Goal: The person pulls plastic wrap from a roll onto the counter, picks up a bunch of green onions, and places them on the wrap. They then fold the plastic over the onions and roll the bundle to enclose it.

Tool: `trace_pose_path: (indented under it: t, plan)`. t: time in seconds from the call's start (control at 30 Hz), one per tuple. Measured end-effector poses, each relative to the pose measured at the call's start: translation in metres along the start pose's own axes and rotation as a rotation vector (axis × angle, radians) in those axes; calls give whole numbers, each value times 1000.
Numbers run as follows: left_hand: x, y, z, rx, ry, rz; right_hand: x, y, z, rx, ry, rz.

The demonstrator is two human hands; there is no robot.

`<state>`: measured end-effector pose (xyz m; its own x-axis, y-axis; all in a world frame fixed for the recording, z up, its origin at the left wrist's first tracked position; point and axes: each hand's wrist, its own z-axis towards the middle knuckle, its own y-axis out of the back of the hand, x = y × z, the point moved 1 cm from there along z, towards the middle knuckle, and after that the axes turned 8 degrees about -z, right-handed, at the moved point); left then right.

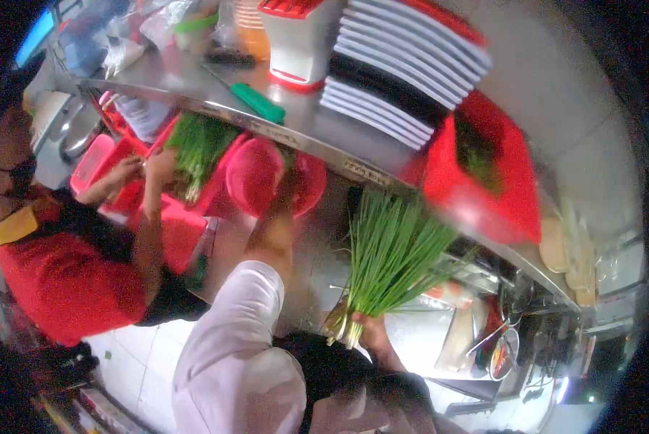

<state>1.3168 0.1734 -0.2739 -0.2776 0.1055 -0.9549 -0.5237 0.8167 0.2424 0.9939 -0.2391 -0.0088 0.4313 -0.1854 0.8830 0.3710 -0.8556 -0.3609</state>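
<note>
A bundle of green onions (393, 253) stands upright, leaves fanned upward, with my right hand (371, 329) closed around it near the white root ends. My left arm, in a white sleeve (234, 340), stretches forward to two round pink basins. The nearer one is a pink basin (252, 177); the other is a pink basin (311, 181) just beside it. My left hand (287, 186) is blurred between the two basins, its fingers hidden. A little green shows just beyond it.
At left a person in a red shirt (71, 275) works with both hands beside a pink crate of green onions (198, 148). A steel shelf (317, 148) overhead carries a green-handled knife (259, 103), stacked white trays (404, 58) and a red bin (484, 166).
</note>
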Motion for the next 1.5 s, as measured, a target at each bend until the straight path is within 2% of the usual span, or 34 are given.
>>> trace_pose_path:
  t: [0.17,0.23,0.27,0.33,0.43,0.5,0.53,0.63,0.77,0.9,0.93,0.97,1.0,1.1,1.17,1.2,1.27,1.3,1.37,1.43,1.47,1.5]
  plan:
    - [-24,-7,33,-17,-33,6,-1,-5,8,20,-17,48]
    - [-30,-11,42,-9,-31,19,-8,2,10,-46,-108,40]
    - [-32,-11,46,0,-26,26,-4,-1,13,8,-90,116]
    - [-37,-10,52,2,-18,32,-20,11,16,25,-87,107]
    - [-38,-11,60,7,-6,38,-8,1,19,77,-82,97]
    - [-39,-13,61,10,-4,33,-2,-2,16,-11,-139,70]
    - [-38,-13,62,12,-4,33,-29,23,20,40,-187,113]
    - [-41,-11,63,3,-25,27,-44,38,23,-9,-217,142]
    - [-55,3,64,-39,-122,-12,-13,13,24,137,-164,271]
    - [-76,46,44,-26,-198,-118,-1,8,20,44,-174,123]
    - [-80,61,31,-10,-194,-159,0,6,24,179,-137,209]
    - [-81,78,12,12,-177,-215,-2,10,23,213,-219,260]
    - [-94,92,-15,36,-110,-290,-8,12,21,210,-201,256]
    - [-144,140,-155,156,209,-692,-9,11,28,264,-172,288]
    - [-168,161,-250,250,374,-890,-9,9,25,292,-279,378]
    - [-177,166,-301,300,467,-983,-10,8,19,240,-242,340]
    - [-207,163,-395,18,397,-902,1,0,19,196,-183,246]
    - [-201,159,-428,-5,430,-890,5,-4,11,181,-186,198]
    - [-193,150,-481,121,442,-1136,-2,0,12,256,-180,204]
    - [-196,140,-529,119,521,-1069,13,-12,-3,240,-187,48]
    - [-197,134,-551,163,475,-1071,9,-10,-5,251,-172,91]
    - [-204,131,-570,180,529,-1096,10,-14,-11,262,-151,133]
